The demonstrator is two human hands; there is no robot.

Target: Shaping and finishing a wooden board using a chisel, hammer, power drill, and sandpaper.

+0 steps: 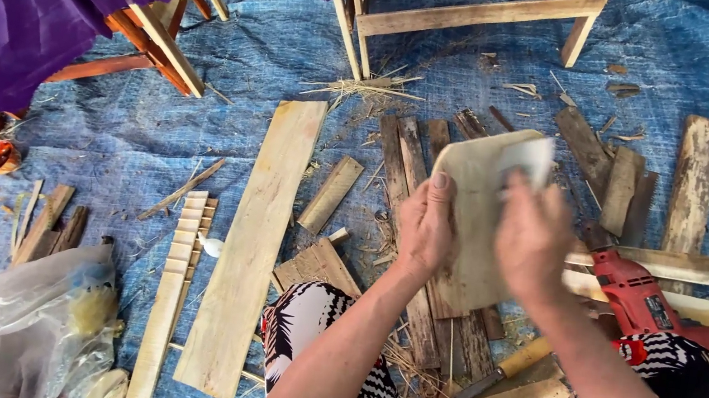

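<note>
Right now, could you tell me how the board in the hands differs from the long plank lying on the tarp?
The board is short, wide and rounded at its top; the long plank is narrow and straight-edged. The board is held up, tilted, by the left hand while the right hand presses a pale pad on it; the plank lies flat, untouched. Both are pale bare wood.

Bare forearms, no sleeves past the wrists. Left hand and right hand ungloved, ringless. Knees clad in black-and-white zebra-striped fabric with red patches.
</note>
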